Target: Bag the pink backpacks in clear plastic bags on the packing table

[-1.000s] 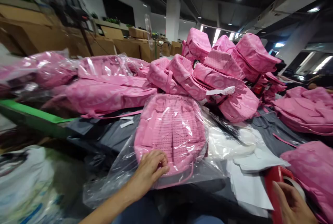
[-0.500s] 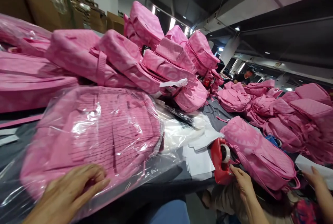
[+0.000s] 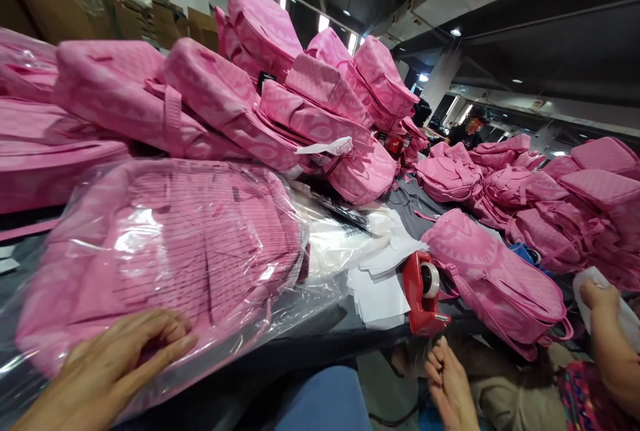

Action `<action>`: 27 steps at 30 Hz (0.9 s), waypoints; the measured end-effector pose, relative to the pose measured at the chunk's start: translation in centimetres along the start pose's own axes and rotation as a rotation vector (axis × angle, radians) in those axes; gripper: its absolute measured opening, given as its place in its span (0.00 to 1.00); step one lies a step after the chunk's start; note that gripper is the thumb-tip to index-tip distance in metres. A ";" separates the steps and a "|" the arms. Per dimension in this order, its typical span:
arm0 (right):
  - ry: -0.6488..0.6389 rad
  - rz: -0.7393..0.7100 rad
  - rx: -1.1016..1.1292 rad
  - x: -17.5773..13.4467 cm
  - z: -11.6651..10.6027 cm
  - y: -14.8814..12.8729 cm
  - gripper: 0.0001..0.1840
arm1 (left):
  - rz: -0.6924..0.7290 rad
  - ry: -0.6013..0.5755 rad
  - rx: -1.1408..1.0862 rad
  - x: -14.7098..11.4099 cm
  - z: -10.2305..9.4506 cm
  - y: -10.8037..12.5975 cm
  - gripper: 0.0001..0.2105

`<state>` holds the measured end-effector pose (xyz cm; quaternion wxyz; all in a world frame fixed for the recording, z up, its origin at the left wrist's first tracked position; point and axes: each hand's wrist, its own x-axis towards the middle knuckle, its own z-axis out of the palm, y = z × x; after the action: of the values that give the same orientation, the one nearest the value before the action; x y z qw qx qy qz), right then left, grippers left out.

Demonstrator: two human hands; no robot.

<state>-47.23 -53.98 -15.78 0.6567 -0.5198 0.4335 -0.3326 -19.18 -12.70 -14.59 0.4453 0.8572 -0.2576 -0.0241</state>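
1. Head view: a pink backpack sealed in a clear plastic bag (image 3: 165, 251) lies flat on the dark table (image 3: 310, 337), its long axis running up and right, away from the person.
2. The left hand (image 3: 107, 374) rests open on the bag's near bottom end, fingers spread flat, grasping nothing.
3. The right hand (image 3: 450, 387) hovers loosely curled and empty, well right of the backpack, just below a red tape dispenser (image 3: 423, 294).
4. A co-worker's hand (image 3: 603, 311) touches white paper at far right.
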 end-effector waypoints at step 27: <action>-1.248 -1.180 -1.576 -5.9 35.8 -11.6 0.15 | -0.115 -0.028 0.037 -0.7 -1.6 5.9 0.10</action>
<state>-16.67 -37.37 -0.17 -0.0054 -0.9783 -0.1872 0.0884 -21.87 -13.92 -9.14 0.4238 0.8782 -0.2146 -0.0567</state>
